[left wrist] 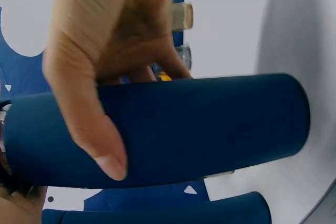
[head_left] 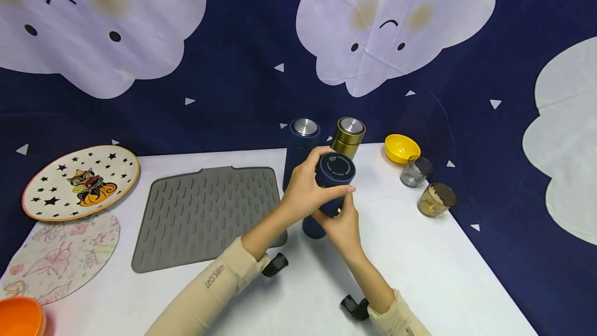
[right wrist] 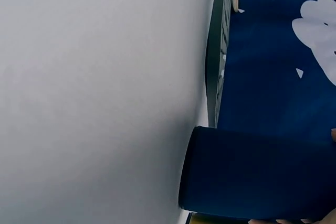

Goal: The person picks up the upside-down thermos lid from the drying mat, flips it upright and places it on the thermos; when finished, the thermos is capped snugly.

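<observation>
A dark blue thermos bottle [head_left: 336, 168] is between both hands in front of the others; its black top carries a ring of pale print. My left hand [head_left: 305, 188] grips it near the top, thumb across the near side, index finger behind. Lower down, my right hand [head_left: 342, 227] holds the body. The left wrist view shows the right hand [left wrist: 89, 45] wrapped round the bottle [left wrist: 210, 124], with a sliver of silver at its upper end. In the right wrist view, fingertips [right wrist: 281, 221] touch the bottle [right wrist: 257, 174]. Whether its base touches the table cannot be told.
Behind stand another blue thermos [head_left: 298, 144] and a gold one [head_left: 347, 141]. A grey ribbed mat [head_left: 205, 217] lies left, beside a patterned plate [head_left: 84, 183], a round printed mat [head_left: 60, 258] and an orange bowl [head_left: 20, 318]. Rightward are a yellow bowl [head_left: 402, 148] and two glasses [head_left: 436, 200].
</observation>
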Demonstrator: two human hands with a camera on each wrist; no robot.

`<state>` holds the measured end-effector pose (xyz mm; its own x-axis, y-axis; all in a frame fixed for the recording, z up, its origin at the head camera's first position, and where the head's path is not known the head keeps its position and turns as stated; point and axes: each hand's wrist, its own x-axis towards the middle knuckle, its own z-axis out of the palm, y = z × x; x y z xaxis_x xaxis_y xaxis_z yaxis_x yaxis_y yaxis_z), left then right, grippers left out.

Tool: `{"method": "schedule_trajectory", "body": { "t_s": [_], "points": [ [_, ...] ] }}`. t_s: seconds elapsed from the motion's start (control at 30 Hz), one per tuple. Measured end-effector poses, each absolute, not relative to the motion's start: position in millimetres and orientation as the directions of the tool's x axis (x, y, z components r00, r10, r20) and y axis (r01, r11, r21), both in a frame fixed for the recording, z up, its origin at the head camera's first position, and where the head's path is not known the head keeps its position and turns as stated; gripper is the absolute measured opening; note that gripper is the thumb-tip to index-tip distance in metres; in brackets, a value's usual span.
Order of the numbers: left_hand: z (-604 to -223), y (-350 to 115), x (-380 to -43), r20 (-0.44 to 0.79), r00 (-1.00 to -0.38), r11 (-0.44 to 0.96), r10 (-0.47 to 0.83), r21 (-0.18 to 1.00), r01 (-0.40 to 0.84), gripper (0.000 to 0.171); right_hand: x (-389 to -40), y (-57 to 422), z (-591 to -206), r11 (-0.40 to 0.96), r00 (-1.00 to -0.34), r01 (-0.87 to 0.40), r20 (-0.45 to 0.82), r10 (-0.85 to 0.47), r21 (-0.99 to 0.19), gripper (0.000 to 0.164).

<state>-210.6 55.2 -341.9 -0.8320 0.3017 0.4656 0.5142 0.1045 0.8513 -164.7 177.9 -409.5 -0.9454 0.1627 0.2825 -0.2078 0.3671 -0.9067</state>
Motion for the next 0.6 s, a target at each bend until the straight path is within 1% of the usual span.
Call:
{"method": "schedule_trajectory", "body": {
  "t_s": [0.13,0.23,0.37,0.47,0.6],
  "points": [
    [-347.9,56.8,-211.5,0.488,-0.815,0.113,0.313,0.833,0.542,0.072,-162.7,177.1,-410.5,0.4,-0.934,-0.216,0.308,0.181,-0.891,0.068],
    [-350.9,56.8,-211.4,0.499,-0.81,0.1,0.309,0.83,0.549,0.07,-162.8,176.5,-409.3,0.402,-0.897,-0.297,0.397,0.193,-0.866,0.073],
    [-353.3,54.7,-212.2,0.499,-0.814,0.114,0.296,0.828,0.549,0.071,-165.3,176.6,-404.5,0.41,-0.834,-0.408,0.516,0.197,-0.816,0.073],
    [-354.7,51.4,-212.9,0.498,-0.818,0.114,0.288,0.83,0.546,0.076,-166.4,177.3,-401.7,0.413,-0.828,-0.421,0.528,0.188,-0.807,0.071],
    [-358.7,45.3,-215.9,0.499,-0.81,0.027,0.308,0.847,0.532,0.076,-167.1,178.2,-400.7,0.391,-0.842,-0.413,0.509,0.181,-0.822,0.071]
  ]
}}
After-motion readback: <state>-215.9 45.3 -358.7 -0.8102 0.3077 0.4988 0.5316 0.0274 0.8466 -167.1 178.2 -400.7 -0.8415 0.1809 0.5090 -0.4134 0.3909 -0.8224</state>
